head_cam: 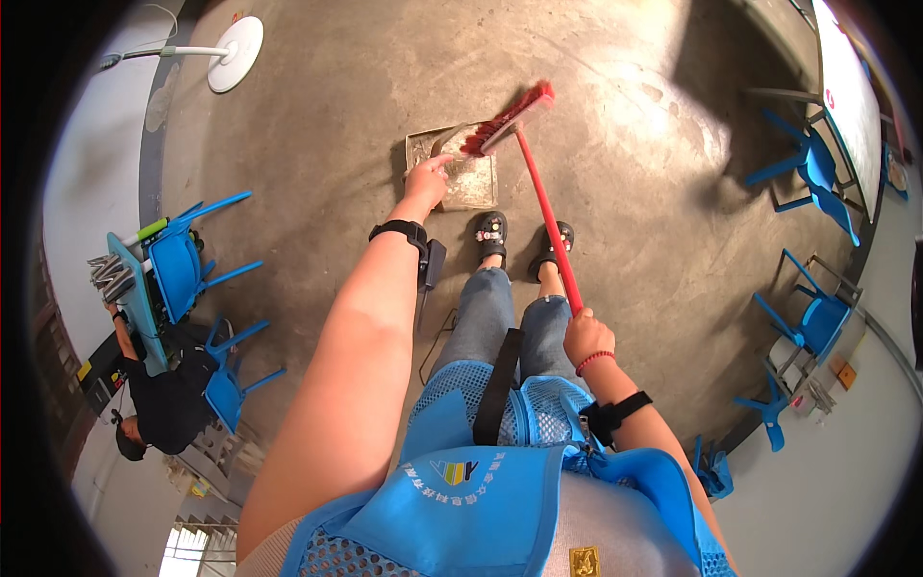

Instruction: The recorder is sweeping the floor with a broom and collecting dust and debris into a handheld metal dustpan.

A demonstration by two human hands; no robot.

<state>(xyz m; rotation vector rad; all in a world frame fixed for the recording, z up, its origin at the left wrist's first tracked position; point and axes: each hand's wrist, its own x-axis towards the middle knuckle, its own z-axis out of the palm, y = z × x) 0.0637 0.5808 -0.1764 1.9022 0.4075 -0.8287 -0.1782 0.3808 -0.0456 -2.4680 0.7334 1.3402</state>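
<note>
My right hand [589, 339] is closed around the lower end of the red handle of a broom [536, 177]. The broom's head, with red bristles, is tilted, its lower left end over the right part of a worn metal dustpan [472, 184] on the concrete floor. My left hand [428, 180] is at the dustpan's left side, its index finger stretched toward the bristles near a curved, strip-like part of the pan. Whether the finger touches the bristles or holds anything is not clear. Both feet, in black clogs, stand just behind the dustpan.
At left, a person in black [169, 389] sits at a table [133, 278] beside blue chairs [175, 270]. A white round stand base [236, 54] is at upper left. More blue chairs [822, 321] and a white-topped table [851, 108] line the right side.
</note>
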